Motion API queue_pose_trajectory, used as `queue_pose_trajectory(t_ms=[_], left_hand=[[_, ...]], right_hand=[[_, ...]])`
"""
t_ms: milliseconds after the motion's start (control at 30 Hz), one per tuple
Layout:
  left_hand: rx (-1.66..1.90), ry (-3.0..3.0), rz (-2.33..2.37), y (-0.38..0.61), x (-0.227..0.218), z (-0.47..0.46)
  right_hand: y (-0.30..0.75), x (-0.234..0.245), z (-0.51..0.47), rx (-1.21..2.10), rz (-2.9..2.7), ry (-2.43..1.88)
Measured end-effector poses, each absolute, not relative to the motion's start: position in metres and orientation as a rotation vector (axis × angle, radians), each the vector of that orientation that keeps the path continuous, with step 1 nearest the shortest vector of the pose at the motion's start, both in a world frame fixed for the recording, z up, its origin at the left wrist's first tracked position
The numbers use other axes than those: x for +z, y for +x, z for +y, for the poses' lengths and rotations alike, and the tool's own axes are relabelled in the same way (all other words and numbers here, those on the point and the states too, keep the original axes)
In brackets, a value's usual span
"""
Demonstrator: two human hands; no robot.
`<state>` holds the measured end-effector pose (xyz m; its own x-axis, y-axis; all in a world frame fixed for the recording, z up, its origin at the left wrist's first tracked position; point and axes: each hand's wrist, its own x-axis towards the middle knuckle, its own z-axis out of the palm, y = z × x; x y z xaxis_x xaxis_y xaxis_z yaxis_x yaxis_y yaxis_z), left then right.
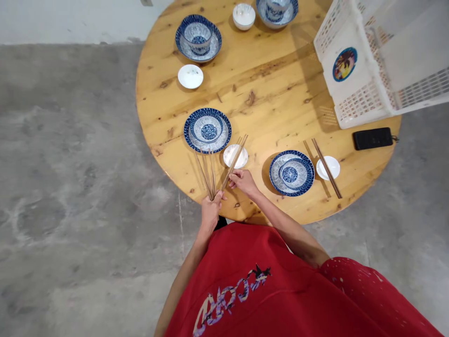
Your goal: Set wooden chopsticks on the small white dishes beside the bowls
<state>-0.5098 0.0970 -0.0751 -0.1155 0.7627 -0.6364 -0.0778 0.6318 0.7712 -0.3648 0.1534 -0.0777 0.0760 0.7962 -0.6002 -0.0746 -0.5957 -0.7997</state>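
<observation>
My left hand point(211, 209) is closed round the lower ends of several wooden chopsticks point(204, 175), which fan out above the table's near edge. Just to its right, my right hand point(244, 181) pinches a pair of chopsticks point(238, 153) that slants over a small white bowl point(230, 153). Beyond my hands sits a blue-and-white bowl point(208, 128) on a blue-rimmed plate point(224, 141). To the right, another blue-and-white bowl point(293, 174) stands on its plate point(304, 188). Beside that, a pair of chopsticks point(326, 167) lies across a white bowl point(335, 164).
The round wooden table point(252, 96) also bears stacked bowls on a plate point(180, 44), small white bowls point(190, 76) and another stack point(292, 13) at the back. A white plastic basket point(329, 86) takes up the right side, with a black phone point(372, 138) in front of it.
</observation>
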Motion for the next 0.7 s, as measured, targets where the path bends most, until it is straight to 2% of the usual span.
queue_pose_trajectory(t_ms=[700], left_hand=[[0.801, 0.728, 1.478, -0.504, -0.083, 0.112]], right_hand=[[-0.363, -0.082, 0.149, 1.581, -0.722, -1.636]])
